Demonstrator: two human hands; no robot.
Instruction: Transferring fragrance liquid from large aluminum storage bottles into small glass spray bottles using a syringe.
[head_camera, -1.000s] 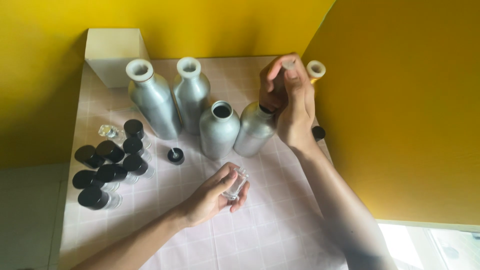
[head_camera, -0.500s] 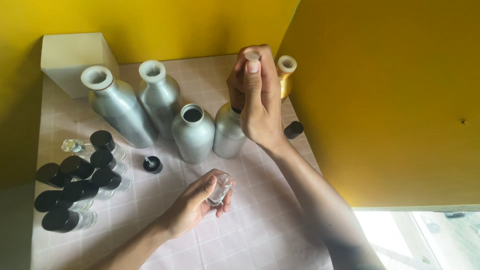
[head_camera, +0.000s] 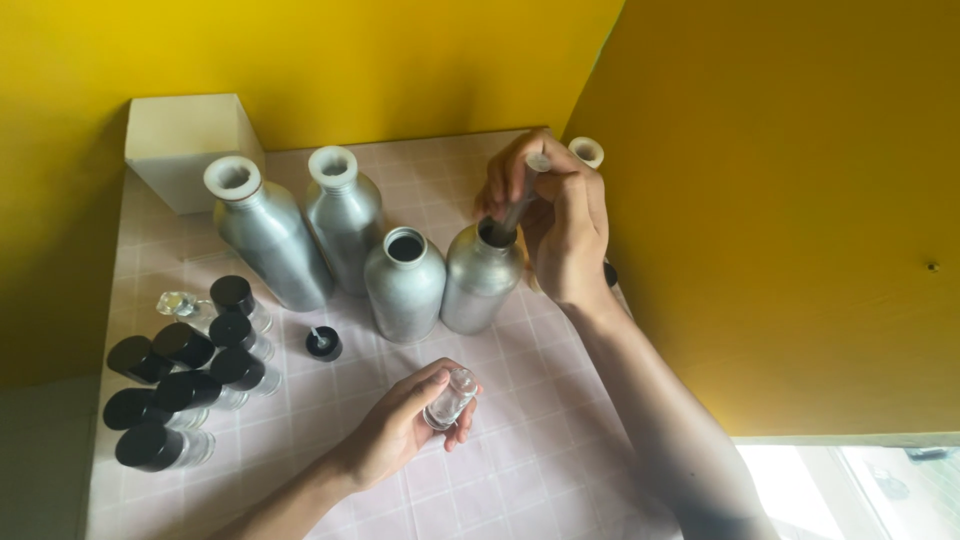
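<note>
My left hand (head_camera: 405, 425) holds a small clear glass bottle (head_camera: 450, 398) just above the pink tiled table. My right hand (head_camera: 560, 220) grips a thin syringe-like dropper (head_camera: 518, 207) whose lower end sits in the mouth of a silver metal bottle (head_camera: 478, 275). That bottle stands rightmost in a row of silver bottles. Beside it is an open silver bottle (head_camera: 404, 283). Two taller silver bottles (head_camera: 268, 235) with white stoppers stand further left.
Several small glass bottles with black caps (head_camera: 185, 378) cluster at the left. A loose black cap (head_camera: 323, 343) lies near them. A white box (head_camera: 185, 145) sits at the back left. A gold bottle's white top (head_camera: 587, 151) shows behind my right hand. Yellow walls (head_camera: 780, 200) enclose the table.
My right hand has lifted the dropper partly out of the silver bottle, so its stem now shows. My left hand stays low with the glass bottle. The camera view shifted slightly.
</note>
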